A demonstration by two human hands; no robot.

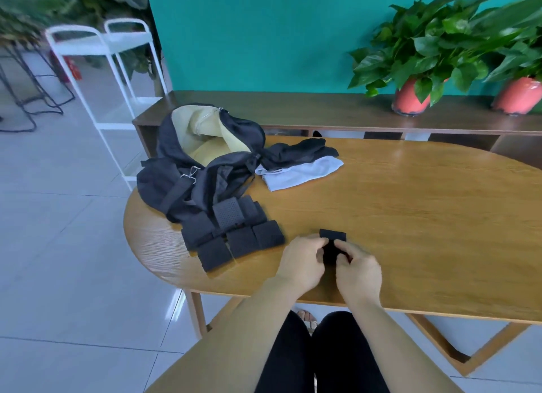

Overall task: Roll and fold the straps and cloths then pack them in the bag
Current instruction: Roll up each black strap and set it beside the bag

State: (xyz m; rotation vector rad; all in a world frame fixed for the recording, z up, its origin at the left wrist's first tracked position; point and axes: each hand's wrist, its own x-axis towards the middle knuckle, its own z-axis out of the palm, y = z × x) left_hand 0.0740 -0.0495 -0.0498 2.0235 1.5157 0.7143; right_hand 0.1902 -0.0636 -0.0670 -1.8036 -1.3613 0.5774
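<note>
Pinching a black strap [333, 237] from both sides, the left grip [302, 260] and the right grip [359, 271] meet close to the near edge of the surface [425, 216], left of its middle. Both are clenched on the strap, with fingers and thumbs curled round its near part. The far end of the strap projects flat beyond the fingertips, and the portion between the hands is mostly hidden. A pile of black straps [234, 237] lies toward the left end of the surface as squarish folded pads, several side by side, with a perforated one on top at the far side. The pile touches the bag [181, 169], which sits at the far left corner area. The bag is black and slumped, its mouth open and its yellow lining exposed, with a metal clip on its shoulder strap. Just right of the bag, near the far edge, lie two cloths: a black cloth [302, 150] partly over a pale cloth [302, 172]. Both are loosely laid, and the pale one touches the bag. Behind the surface a low wooden sideboard [293, 108] carries two potted plants [410, 96] in red pots.
</note>
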